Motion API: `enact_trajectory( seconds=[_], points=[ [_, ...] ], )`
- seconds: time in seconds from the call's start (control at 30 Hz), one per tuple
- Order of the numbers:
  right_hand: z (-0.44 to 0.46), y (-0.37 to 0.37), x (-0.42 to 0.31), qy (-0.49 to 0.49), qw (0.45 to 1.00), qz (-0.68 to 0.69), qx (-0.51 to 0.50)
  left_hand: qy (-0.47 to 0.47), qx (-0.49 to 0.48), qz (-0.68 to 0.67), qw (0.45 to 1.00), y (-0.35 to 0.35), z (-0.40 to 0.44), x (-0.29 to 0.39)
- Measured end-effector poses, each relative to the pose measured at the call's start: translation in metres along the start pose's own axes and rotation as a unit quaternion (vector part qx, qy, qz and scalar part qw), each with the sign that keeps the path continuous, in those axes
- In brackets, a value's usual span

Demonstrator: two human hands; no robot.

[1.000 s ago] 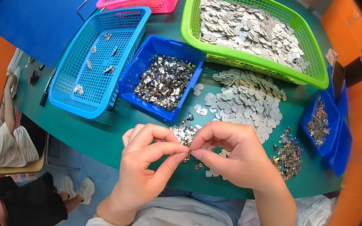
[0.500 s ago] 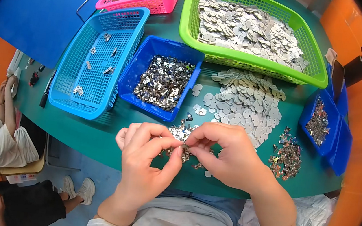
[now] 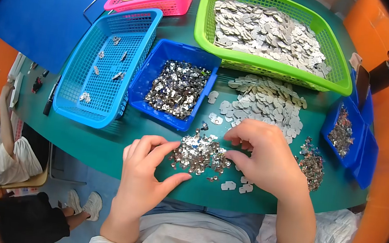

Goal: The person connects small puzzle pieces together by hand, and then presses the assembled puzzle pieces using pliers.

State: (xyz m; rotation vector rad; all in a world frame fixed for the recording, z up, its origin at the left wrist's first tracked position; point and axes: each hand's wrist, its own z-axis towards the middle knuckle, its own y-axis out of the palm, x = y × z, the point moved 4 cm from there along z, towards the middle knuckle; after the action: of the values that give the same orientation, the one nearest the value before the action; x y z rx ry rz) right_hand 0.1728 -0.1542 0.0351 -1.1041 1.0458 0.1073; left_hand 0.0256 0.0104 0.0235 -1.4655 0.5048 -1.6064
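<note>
A heap of small shiny metal pieces (image 3: 198, 155) lies on the green table near its front edge. My left hand (image 3: 141, 176) is at the heap's left side, thumb and forefinger spread, with nothing visible between them. On the other side, my right hand (image 3: 270, 160) has its thumb apart from its curled fingers; no held piece shows. Several flat grey metal plates (image 3: 229, 186) lie below the right hand. Behind that hand a larger pile of the same flat plates (image 3: 267, 101) spreads over the table, partly covered by the hand.
A dark blue bin (image 3: 135, 87) of small metal parts stands behind the heap. Around it are a light blue basket (image 3: 62, 90), a green basket (image 3: 200, 17) of plates and a pink basket (image 3: 189, 2). Blue trays (image 3: 368, 152) stand right. Another person (image 3: 14, 162) sits at left.
My hands were pinched together over the heap on a small piece; now they are apart, the right one further right and back. The other person's arm has shifted.
</note>
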Motion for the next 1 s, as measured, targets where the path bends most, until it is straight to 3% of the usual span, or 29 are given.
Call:
enact_trajectory(
  seconds=[0.2,0.43,0.57,0.67,0.73,0.8,0.83,0.9,1.0],
  points=[
    [-0.005,0.0,-0.002,-0.01,0.994,-0.064,-0.091,-0.04,-0.005,0.052,0.998,0.004,-0.005,0.005],
    [-0.008,0.011,-0.008,-0.056,0.991,-0.102,-0.074,-0.083,-0.009,0.057,0.995,0.006,-0.002,0.005],
    [-0.008,0.03,-0.006,-0.024,0.996,-0.052,-0.069,-0.064,-0.004,0.027,0.998,0.016,0.001,0.011],
    [-0.007,0.033,-0.005,-0.024,0.998,0.023,-0.058,-0.091,-0.004,-0.069,0.993,0.025,0.004,0.01],
    [-0.005,0.034,-0.006,-0.035,0.996,0.065,-0.054,-0.04,0.039,-0.091,0.994,0.025,0.005,0.011],
    [-0.002,0.027,-0.002,-0.037,0.993,0.088,0.064,-0.046,0.054,-0.122,0.99,0.021,0.006,0.009],
    [0.003,0.028,0.0,-0.038,0.993,0.088,0.063,-0.053,0.068,-0.153,0.984,0.018,0.006,0.007],
    [0.009,0.022,-0.002,-0.138,0.976,-0.028,0.165,-0.041,0.094,-0.16,0.982,0.012,0.007,0.005],
    [0.018,0.03,-0.003,-0.137,0.975,-0.079,0.155,-0.009,0.139,-0.176,0.975,0.006,0.009,0.001]
  ],
)
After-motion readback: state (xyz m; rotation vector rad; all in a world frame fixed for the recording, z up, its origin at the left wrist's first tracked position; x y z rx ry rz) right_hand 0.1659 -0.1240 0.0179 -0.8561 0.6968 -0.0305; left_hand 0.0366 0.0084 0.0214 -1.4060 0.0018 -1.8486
